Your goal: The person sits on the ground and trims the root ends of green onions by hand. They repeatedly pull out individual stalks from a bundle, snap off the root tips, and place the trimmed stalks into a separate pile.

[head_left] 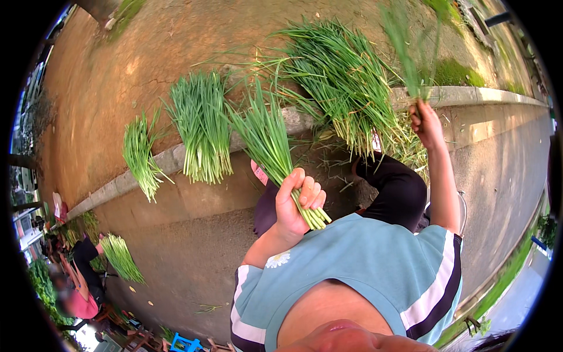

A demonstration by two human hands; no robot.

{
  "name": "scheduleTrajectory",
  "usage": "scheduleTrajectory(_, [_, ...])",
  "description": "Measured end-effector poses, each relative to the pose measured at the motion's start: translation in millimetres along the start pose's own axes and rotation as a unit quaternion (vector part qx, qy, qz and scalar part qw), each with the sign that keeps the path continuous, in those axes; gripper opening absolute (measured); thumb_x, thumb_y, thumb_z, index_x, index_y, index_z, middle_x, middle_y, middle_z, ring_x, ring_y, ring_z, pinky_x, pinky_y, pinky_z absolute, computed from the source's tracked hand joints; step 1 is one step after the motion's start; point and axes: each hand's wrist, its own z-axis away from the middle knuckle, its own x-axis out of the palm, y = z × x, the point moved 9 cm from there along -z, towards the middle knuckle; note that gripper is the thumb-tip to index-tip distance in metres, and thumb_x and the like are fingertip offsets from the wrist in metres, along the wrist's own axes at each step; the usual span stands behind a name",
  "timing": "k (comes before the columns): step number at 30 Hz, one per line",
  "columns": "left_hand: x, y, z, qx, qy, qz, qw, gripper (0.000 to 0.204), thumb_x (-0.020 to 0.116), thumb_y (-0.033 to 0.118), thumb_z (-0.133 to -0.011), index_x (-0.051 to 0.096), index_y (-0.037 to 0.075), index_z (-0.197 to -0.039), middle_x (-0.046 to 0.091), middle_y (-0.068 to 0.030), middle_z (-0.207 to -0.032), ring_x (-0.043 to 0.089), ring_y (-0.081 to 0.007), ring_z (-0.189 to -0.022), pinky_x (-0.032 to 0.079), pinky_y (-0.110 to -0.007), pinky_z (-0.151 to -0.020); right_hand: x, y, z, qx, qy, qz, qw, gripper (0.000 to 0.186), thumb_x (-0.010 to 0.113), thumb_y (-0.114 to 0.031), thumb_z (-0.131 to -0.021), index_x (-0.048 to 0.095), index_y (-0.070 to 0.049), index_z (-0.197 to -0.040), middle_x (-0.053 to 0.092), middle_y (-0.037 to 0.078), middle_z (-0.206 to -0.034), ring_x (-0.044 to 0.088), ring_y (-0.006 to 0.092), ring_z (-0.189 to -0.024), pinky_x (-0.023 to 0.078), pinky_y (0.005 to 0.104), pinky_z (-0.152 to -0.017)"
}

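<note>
Upright in front of my chest, my left hand [296, 196] grips a bundle of long green chives [264, 141], pale stem ends below the fist. My right hand [427, 126], raised at the right, is closed around a thin, motion-blurred wisp of green leaves [410, 58]. Between them a large loose pile of chives [334, 76] lies over the curb, with trimmed yellowish bits at its lower end. Two sorted piles rest to the left: a thick one [202, 123] and a smaller one [141, 152].
A stone curb [126, 182] divides bare dirt [88, 117] from pavement [164, 246]. At lower left a person in pink [82, 299] sits near another chive pile [120, 258] and a blue stool [185, 343]. My bent knee [399, 188] is below the large pile.
</note>
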Motion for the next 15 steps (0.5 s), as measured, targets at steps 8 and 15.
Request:
scheduleTrajectory(8, [-3.6, 0.7, -3.0, 0.003, 0.004, -0.003, 1.0, 0.025, 0.038, 0.02, -0.085, 0.035, 0.012, -0.062, 0.038, 0.0007, -0.044, 0.036, -0.0095, -0.04, 0.035, -0.023, -0.044, -17.6, 52.8, -33.0, 0.021, 0.051, 0.578, 0.814, 0.034, 0.039, -0.031, -0.083, 0.051, -0.005, -0.101, 0.056, 0.019, -0.082, 0.054, 0.0308, -0.08, 0.041, 0.0359, -0.074])
scheduleTrajectory(15, [-3.0, -4.5, -5.0, 0.009, 0.011, -0.026, 1.0, 0.025, 0.039, 0.02, -0.085, 0.036, 0.012, -0.062, 0.034, 0.0001, -0.044, 0.032, -0.0093, -0.04, 0.032, -0.024, -0.042, -22.5, -22.5, 23.7, 0.0, 0.071, 0.095, 0.993, 0.033, 0.04, -0.033, -0.085, 0.054, -0.008, -0.102, 0.057, 0.002, -0.096, 0.055, 0.0106, -0.08, 0.043, 0.0204, -0.057])
